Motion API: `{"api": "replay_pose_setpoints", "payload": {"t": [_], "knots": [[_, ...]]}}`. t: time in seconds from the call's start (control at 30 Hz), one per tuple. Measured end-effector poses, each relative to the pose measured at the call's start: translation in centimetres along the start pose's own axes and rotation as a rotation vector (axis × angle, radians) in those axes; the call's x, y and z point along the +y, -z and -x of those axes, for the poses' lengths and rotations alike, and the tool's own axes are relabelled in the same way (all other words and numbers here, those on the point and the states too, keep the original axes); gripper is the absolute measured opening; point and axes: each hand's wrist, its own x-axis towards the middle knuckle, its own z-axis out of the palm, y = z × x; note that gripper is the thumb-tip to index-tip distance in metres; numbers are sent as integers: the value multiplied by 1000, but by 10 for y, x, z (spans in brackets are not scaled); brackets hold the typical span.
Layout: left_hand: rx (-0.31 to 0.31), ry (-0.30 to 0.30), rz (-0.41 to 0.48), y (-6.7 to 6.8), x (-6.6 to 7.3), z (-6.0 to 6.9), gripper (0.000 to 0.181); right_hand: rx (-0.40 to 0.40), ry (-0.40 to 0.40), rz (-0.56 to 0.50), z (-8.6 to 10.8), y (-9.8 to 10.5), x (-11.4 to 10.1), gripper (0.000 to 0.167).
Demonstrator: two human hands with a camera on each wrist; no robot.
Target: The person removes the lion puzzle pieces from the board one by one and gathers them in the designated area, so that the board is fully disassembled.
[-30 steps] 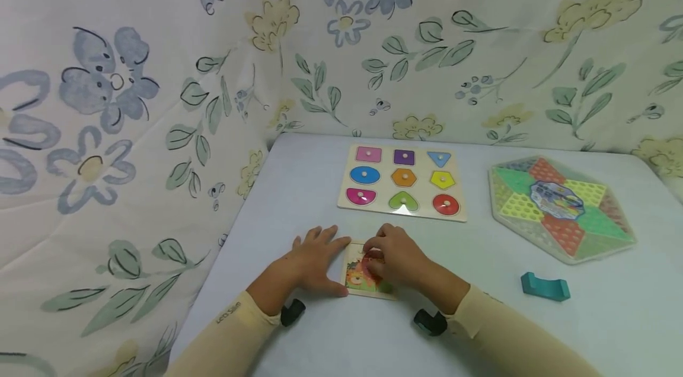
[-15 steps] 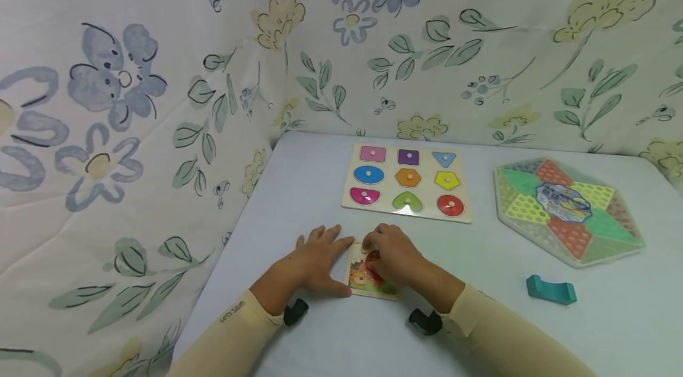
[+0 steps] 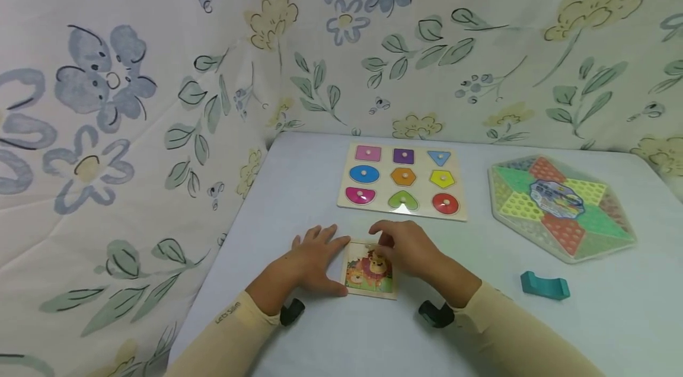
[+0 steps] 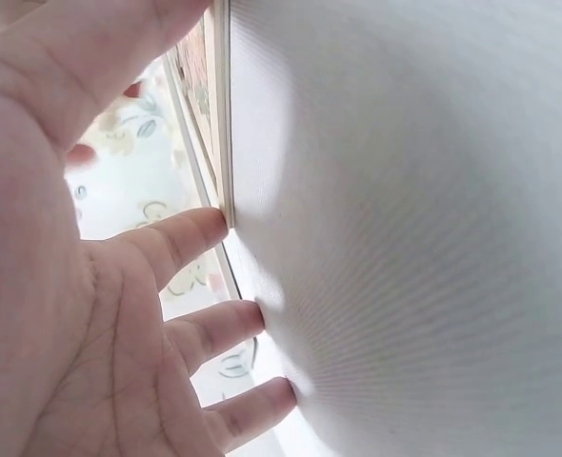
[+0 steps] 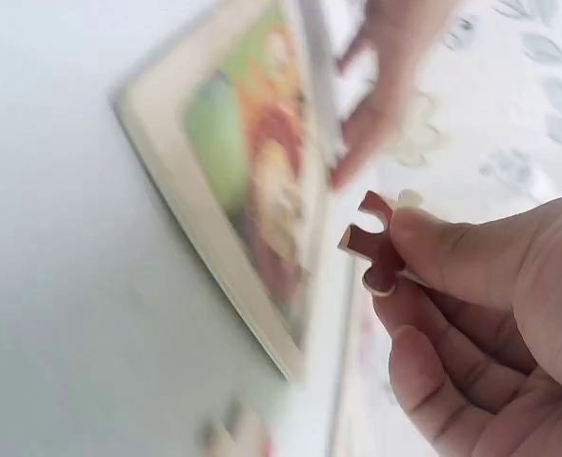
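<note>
Centrally, a wooden-framed lion jigsaw (image 3: 369, 273) lies on the white bench (image 3: 333, 341). At its 9 o'clock, the left hand (image 3: 313, 264) has a wide-spread grip, touching the frame's edge; at 2 o'clock, the right hand's (image 3: 412, 249) grip pinches a reddish-brown jigsaw piece (image 5: 386, 255). A geometric peg-puzzle board (image 3: 384, 188) sits toward 1 o'clock.

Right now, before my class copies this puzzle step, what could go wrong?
The right grip pinches only part of the small puzzle piece, so it might slip. Its knobs and notches mean it may be fitted the wrong way round. The left grip touches the puzzle board along one side only, so the board could slide.
</note>
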Motion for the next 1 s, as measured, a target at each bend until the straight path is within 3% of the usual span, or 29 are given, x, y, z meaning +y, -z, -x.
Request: {"api": "replay_pose_setpoints", "payload": {"t": [0.13,0.3,0.53,0.7,1.0], "knots": [[1,3,11,-1,0,0,105,-7,-20,-16,6,21,16,17],[8,3,7,0,0,1,104,-101,-96,-45,16,44,47,12],[7,6,2,0,1,1,105,-217,-208,-103,28,50,83,8],[9,9,8,1,1,2,105,-223,-248,-108,29,49,94,10],[20,2,12,1,2,3,104,-161,-189,28,32,45,90,12]]}}
